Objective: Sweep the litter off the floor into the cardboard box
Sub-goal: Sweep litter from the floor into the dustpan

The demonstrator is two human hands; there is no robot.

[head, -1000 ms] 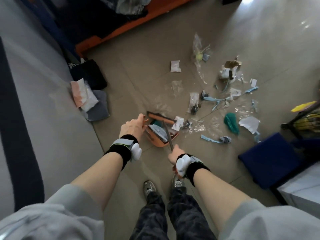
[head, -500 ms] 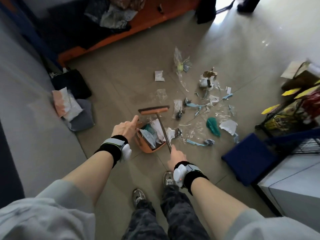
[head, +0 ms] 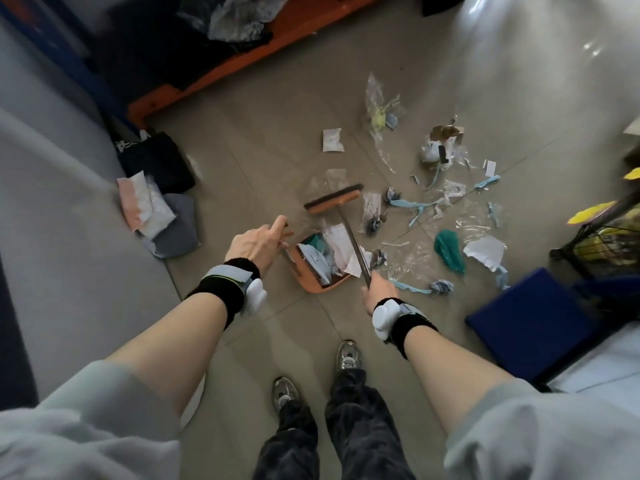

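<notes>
- While the right hand (head: 379, 292) grips the broom's metal handle (head: 351, 242), the orange brush head (head: 334, 203) rests on the floor (head: 263, 147) just beyond the dustpan (head: 317, 271).
- Her left hand (head: 254, 245) reaches for the dustpan's upright handle; the fingers look loosely curled, but I cannot tell whether they grip it.
- Paper and plastic scraps already fill the dustpan, while most litter (head: 446, 216) lies scattered to the right: a green scrap (head: 449, 250), clear wrappers, blue strips, a white sachet (head: 331, 140).
- Short, low strokes toward the pan's lip would serve best, I think, with the pan pressed flat so light film doesn't slide under.
- No cardboard box is plainly in view.
- No brand or writing is legible anywhere.
</notes>
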